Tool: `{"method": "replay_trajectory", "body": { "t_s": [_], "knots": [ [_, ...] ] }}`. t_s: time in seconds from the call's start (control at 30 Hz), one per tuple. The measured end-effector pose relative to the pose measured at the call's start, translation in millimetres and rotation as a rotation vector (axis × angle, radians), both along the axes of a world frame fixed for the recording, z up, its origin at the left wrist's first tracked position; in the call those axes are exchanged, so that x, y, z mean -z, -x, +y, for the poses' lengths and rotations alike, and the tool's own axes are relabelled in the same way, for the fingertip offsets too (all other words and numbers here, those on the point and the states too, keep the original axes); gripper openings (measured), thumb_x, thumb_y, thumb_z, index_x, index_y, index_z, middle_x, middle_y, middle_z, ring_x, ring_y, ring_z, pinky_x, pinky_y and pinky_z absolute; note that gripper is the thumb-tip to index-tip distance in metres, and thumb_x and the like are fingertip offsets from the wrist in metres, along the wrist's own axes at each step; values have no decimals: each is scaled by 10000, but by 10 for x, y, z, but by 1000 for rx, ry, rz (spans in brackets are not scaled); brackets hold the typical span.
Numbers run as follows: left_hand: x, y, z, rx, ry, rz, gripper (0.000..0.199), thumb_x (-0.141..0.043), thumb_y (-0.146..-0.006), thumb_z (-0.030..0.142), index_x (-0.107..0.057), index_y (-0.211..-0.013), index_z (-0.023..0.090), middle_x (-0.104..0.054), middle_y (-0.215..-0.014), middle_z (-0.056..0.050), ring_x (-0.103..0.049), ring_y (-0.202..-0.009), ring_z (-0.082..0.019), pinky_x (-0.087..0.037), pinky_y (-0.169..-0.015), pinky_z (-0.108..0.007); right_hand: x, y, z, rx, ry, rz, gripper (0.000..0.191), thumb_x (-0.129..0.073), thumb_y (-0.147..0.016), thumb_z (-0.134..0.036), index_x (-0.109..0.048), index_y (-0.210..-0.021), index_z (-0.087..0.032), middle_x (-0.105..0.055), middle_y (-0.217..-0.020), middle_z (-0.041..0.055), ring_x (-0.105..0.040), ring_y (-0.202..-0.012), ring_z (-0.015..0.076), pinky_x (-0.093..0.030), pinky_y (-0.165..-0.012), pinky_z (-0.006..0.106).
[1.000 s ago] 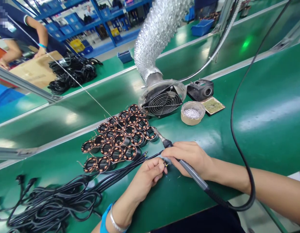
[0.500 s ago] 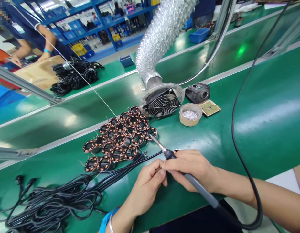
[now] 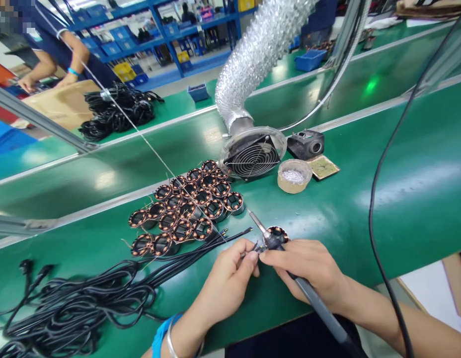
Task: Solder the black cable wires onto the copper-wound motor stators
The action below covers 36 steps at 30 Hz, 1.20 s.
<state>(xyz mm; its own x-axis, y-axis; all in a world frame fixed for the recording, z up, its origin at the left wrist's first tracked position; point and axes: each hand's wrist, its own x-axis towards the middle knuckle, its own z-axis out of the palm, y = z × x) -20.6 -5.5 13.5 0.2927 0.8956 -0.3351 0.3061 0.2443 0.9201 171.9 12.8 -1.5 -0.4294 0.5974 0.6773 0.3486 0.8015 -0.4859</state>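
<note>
My right hand (image 3: 308, 266) is closed round a soldering iron (image 3: 314, 296), whose metal tip points up and left over the green bench. Just left of it, my left hand (image 3: 232, 276) pinches the end of a thin dark wire (image 3: 256, 247), with the fingertips of both hands close together. Partly behind the iron and my right fingers sits a single copper-wound ring (image 3: 280, 232). Several more copper-wound rings (image 3: 188, 210) stand grouped beyond my left hand. Black cables (image 3: 189, 256) with bared ends lie beside them.
A fan guard (image 3: 255, 158) on a silver duct (image 3: 249, 64) stands behind the rings. A round tub (image 3: 293, 176), a square tin (image 3: 323, 167) and a black holder (image 3: 307, 144) are to its right. Coiled cables (image 3: 89, 298) lie left. Another person (image 3: 77, 54) works across the bench.
The iron's tip has moved right, away from the grouped rings. More of the single ring and the wire end between my hands now shows. The view has shifted slightly.
</note>
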Motion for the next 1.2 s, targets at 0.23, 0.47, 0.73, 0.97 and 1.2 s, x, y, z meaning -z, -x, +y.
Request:
{"method": "replay_trajectory", "body": {
  "t_s": [0.23, 0.47, 0.73, 0.97, 1.2],
  "knots": [
    [105, -136, 58, -138, 407, -391, 426, -634, -782, 547, -452, -645, 187, -376, -443, 96, -165, -331, -30, -88, -341, -196, 45, 18, 25, 32, -115, 67, 251, -517, -856, -32, -636, -1015, -185, -613, -656, 1, -546, -553, 114, -446, -537, 229],
    [135, -175, 33, -237, 270, -320, 375, -642, -781, 509, -509, -688, 170, -324, -439, 109, -183, -375, -41, -124, -375, -181, 40, -59, 52, -41, 115, 114, 292, -606, -797, -84, -602, -1076, -168, -642, -723, 14, -532, -608, 143, -465, -583, 272],
    [177, -258, 24, -341, 203, -299, 339, -625, -810, 482, -548, -733, 161, -352, -462, 100, -201, -394, -47, -162, -399, -189, 144, 44, 140, 120, 85, 183, 245, -538, -867, -33, -598, -1051, -183, -680, -822, 31, -550, -650, 133, -475, -616, 266],
    [177, -343, 4, -399, 122, -210, 294, -597, -820, 419, -525, -681, 170, -332, -456, 96, -213, -418, -56, -200, -417, -185, 175, 2, 86, 99, 72, 157, 292, -558, -864, -47, -608, -1112, -193, -699, -857, 42, -553, -667, 148, -496, -638, 291],
    [176, -331, 14, -399, 64, -142, 306, -584, -823, 422, -498, -659, 179, -318, -465, 94, -223, -427, -61, -199, -426, -193, 4, -192, -55, 93, 212, 213, 411, -538, -882, -56, -578, -1257, -219, -692, -903, 40, -594, -715, 148, -509, -646, 287]
  ]
}}
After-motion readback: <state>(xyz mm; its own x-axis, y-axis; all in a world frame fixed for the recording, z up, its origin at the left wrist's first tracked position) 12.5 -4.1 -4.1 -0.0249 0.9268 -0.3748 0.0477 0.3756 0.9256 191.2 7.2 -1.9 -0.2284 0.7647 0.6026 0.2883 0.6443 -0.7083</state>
